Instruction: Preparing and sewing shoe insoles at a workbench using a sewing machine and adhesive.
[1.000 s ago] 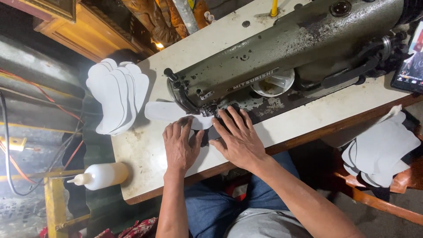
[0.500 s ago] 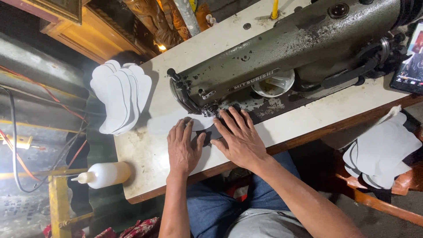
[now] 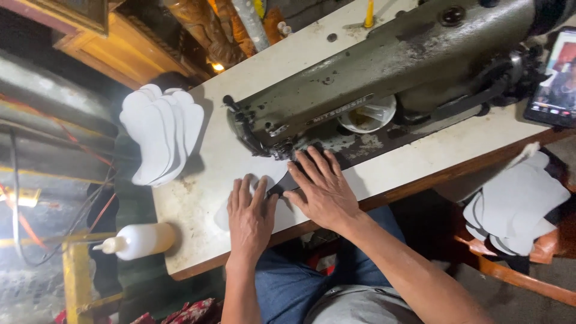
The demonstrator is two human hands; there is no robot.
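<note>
on the worn white sewing table we press both hands flat and unclenched. our left hand and right hand pin a white shoe-shaped fabric piece beside the grey-green sewing machine.

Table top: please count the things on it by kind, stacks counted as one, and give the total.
Sewing machine: 1
Stack of white cut pieces: 1
White piece under the hands: 1
Phone: 1
Yellow spool pin: 1
Total: 5
The white bottle stands beside the table, so it is not counted.
</note>
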